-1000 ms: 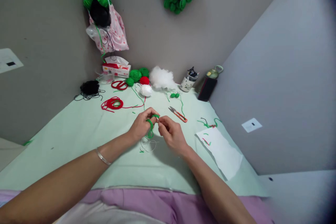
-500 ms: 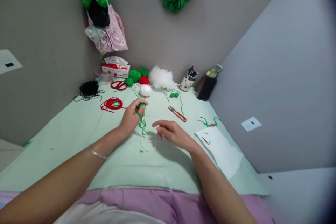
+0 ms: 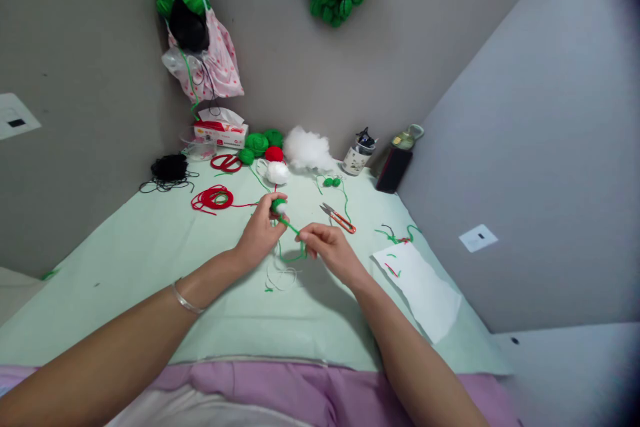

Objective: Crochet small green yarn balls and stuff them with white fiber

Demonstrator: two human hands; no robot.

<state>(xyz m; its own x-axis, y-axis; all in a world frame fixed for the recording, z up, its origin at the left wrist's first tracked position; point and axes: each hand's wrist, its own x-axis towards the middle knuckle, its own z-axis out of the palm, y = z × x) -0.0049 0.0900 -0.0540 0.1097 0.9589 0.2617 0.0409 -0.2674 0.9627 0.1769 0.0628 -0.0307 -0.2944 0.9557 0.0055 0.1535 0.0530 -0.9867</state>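
Note:
My left hand (image 3: 261, 227) is closed around a small green crocheted piece (image 3: 279, 204) with white showing at its side. From that piece a green yarn strand (image 3: 290, 225) runs to my right hand (image 3: 327, 245), whose thumb and fingertips pinch it. The strand's slack loops down between the hands. Below them on the pale green cloth lie a thin white thread (image 3: 285, 280) and a green scrap. Red yarn (image 3: 214, 199) lies coiled to the left of my left hand. Orange-handled thread snips (image 3: 340, 219) rest beyond my right hand.
Behind my hands are a white yarn ball (image 3: 277, 173), a red ball (image 3: 274, 154), green balls (image 3: 257, 144) and white stuffing (image 3: 307, 149). Black yarn (image 3: 170, 169), red-handled scissors (image 3: 227, 163) and a tissue box (image 3: 221, 133) stand left. White paper (image 3: 417, 290) with yarn scraps lies right.
My right hand has moved up to the green strand and pinched it. My left hand has turned, showing white on the piece, and the strand is now drawn out between both hands.

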